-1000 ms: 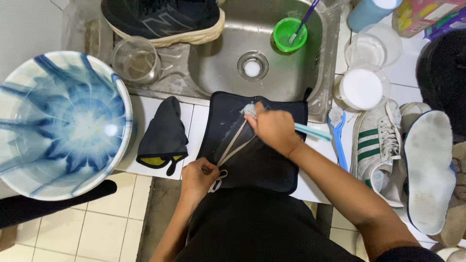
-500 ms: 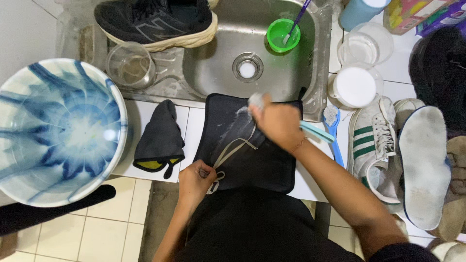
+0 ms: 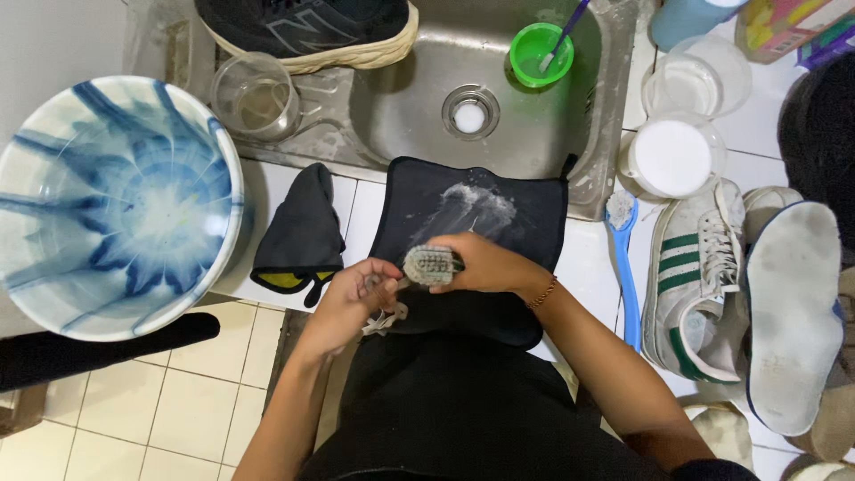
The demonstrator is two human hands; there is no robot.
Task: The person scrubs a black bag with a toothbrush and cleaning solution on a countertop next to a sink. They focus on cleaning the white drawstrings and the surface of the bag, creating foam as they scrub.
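Right hand (image 3: 485, 265): fingers closed around a scrub brush (image 3: 429, 264), bristles facing up, over the near part of a black mat (image 3: 525, 223). The mat lies on the counter (image 3: 588, 267) at its front edge, far end overlapping the sink (image 3: 401, 107) rim. Left hand (image 3: 352, 298): fingers pinched shut on a white lace (image 3: 385, 322) at the mat's near left corner. Soap foam sits mid-mat.

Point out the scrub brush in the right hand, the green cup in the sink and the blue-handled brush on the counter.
scrub brush (image 3: 429, 264), head view, on its bristle face.
green cup (image 3: 537, 53), head view, on its inside near the rim.
blue-handled brush (image 3: 627, 285), head view, on the middle of its handle.
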